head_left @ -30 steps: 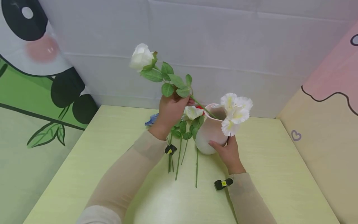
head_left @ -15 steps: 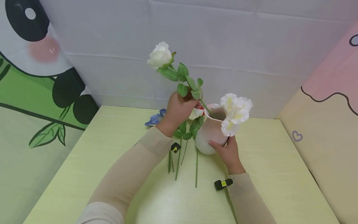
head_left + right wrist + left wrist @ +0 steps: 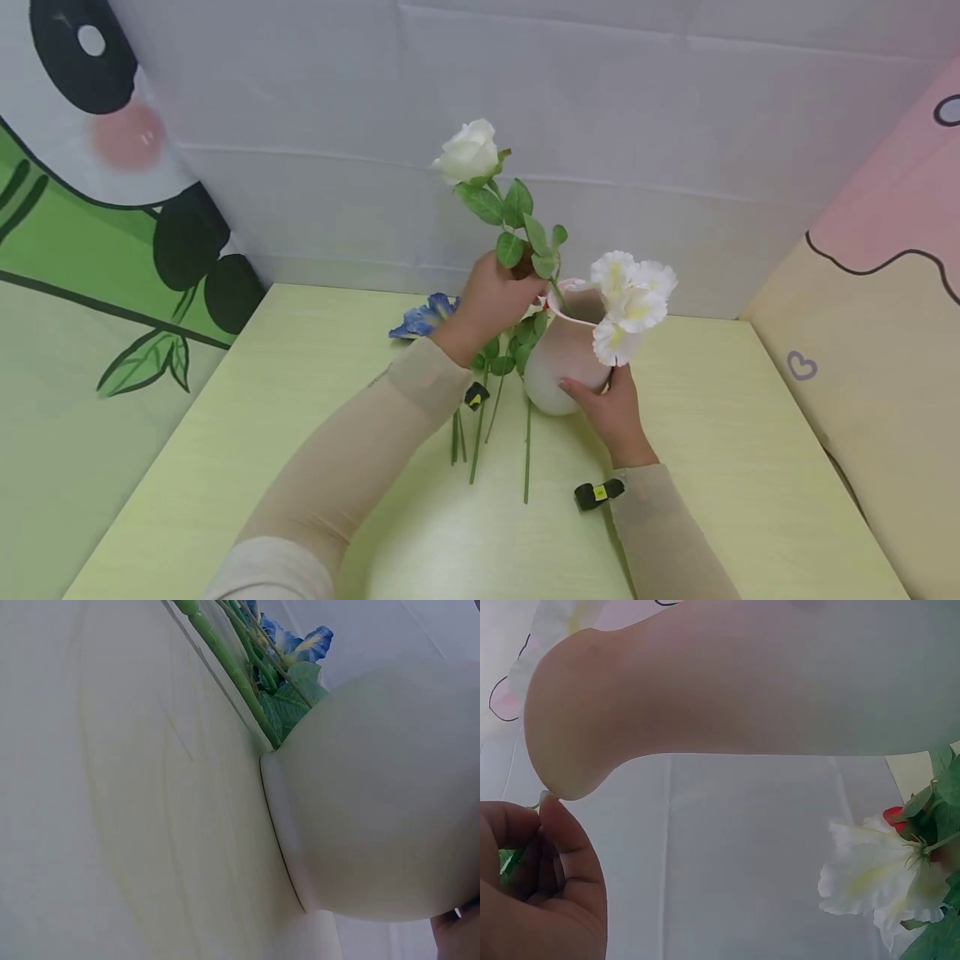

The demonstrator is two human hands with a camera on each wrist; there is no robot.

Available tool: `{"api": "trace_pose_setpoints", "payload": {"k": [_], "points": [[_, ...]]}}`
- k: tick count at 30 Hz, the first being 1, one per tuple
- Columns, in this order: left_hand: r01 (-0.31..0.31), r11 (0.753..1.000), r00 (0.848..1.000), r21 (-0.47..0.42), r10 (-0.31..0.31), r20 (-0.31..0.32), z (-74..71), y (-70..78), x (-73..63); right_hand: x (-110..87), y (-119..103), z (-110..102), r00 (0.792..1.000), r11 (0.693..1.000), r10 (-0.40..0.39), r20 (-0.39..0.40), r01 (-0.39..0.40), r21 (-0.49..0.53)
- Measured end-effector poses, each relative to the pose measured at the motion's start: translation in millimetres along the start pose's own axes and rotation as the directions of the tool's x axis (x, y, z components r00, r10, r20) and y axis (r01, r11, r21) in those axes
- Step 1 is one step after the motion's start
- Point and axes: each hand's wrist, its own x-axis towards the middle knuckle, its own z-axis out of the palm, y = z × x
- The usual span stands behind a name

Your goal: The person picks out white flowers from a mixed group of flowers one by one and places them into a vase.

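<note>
My left hand [image 3: 495, 304] pinches the green stem of a white rose [image 3: 468, 153] above the left side of the vase's mouth. The stem slants down into the opening, and its lower end is hidden inside. A pale, round-bellied vase [image 3: 558, 375] stands on the table, and my right hand [image 3: 617, 412] grips its right side low down. A white ruffled flower with yellow centres [image 3: 633, 304] leans out over the right of the rim. In the left wrist view, the fingers [image 3: 566, 847] close on the stem beside the vase's curved rim [image 3: 570, 791].
Several flowers lie on the table [image 3: 315, 400] left of the vase, among them a blue one [image 3: 423, 318]. Their stems [image 3: 480, 442] point toward the front edge. A white flower [image 3: 881, 877] and a bit of red show in the left wrist view. A pale wall [image 3: 450, 83] rises behind.
The left hand has moved right, carrying the rose toward the vase, and the stem reaches further into the mouth. The rose stands more upright. The right hand and vase have stayed in place.
</note>
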Motion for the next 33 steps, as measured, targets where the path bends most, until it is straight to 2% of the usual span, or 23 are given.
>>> {"api": "trace_pose_setpoints", "payload": {"k": [3, 5, 7, 9, 13, 16, 19, 22, 23, 29, 33], "points": [[-0.018, 0.999, 1.000, 0.049, 0.018, 0.010, 0.3, 1.0, 1.4, 0.6, -1.7, 0.7, 1.000, 1.000, 0.007, 0.004, -0.007, 0.001], [-0.053, 0.993, 0.999, 0.104, 0.052, 0.013, 1.1, 1.7, 3.2, 1.1, -1.7, 0.6, 1.000, 1.000, 0.017, 0.008, -0.017, 0.003], [-0.087, 0.980, 0.996, 0.181, 0.084, 0.028, 1.8, 3.0, 5.4, 1.5, -2.2, 0.5, 1.000, 1.000, 0.028, 0.012, -0.028, 0.003], [-0.102, 0.960, 0.994, 0.259, 0.090, 0.060, 2.9, 4.5, 9.1, 1.0, -5.8, 0.3, 0.999, 0.999, 0.036, 0.014, -0.036, 0.003], [-0.066, 0.927, 0.985, 0.370, 0.002, 0.171, 4.2, 9.6, 17.9, -5.1, -29.7, -0.2, 0.999, 0.999, 0.035, 0.021, -0.035, -0.002], [-0.046, 0.908, 0.967, 0.416, -0.064, 0.245, 3.8, 15.6, 22.9, -4.2, -25.5, -1.0, 0.999, 1.000, 0.029, 0.021, -0.029, -0.002], [-0.046, 0.893, 0.960, 0.449, -0.084, 0.267, 3.7, 21.3, 25.0, 0.3, -7.6, -1.7, 1.000, 1.000, 0.021, 0.016, -0.021, 0.004], [-0.052, 0.872, 0.964, 0.486, -0.084, 0.254, 5.0, 24.7, 26.0, 1.6, -1.6, -2.0, 1.000, 1.000, 0.011, 0.014, -0.011, 0.006], [-0.044, 0.873, 0.967, 0.486, -0.085, 0.239, 5.9, 25.1, 26.3, 1.6, -1.2, -2.2, 1.000, 1.000, 0.007, 0.014, -0.007, 0.005], [-0.074, 0.861, 0.991, 0.504, 0.007, 0.133, 11.5, 24.7, 28.1, 1.4, -1.1, -2.1, 1.000, 1.000, -0.002, 0.013, 0.002, 0.008], [-0.121, 0.841, 0.989, 0.527, 0.055, 0.138, 14.7, 27.2, 29.9, 1.4, -0.6, -1.5, 1.000, 1.000, -0.009, 0.008, 0.009, 0.013]]}}
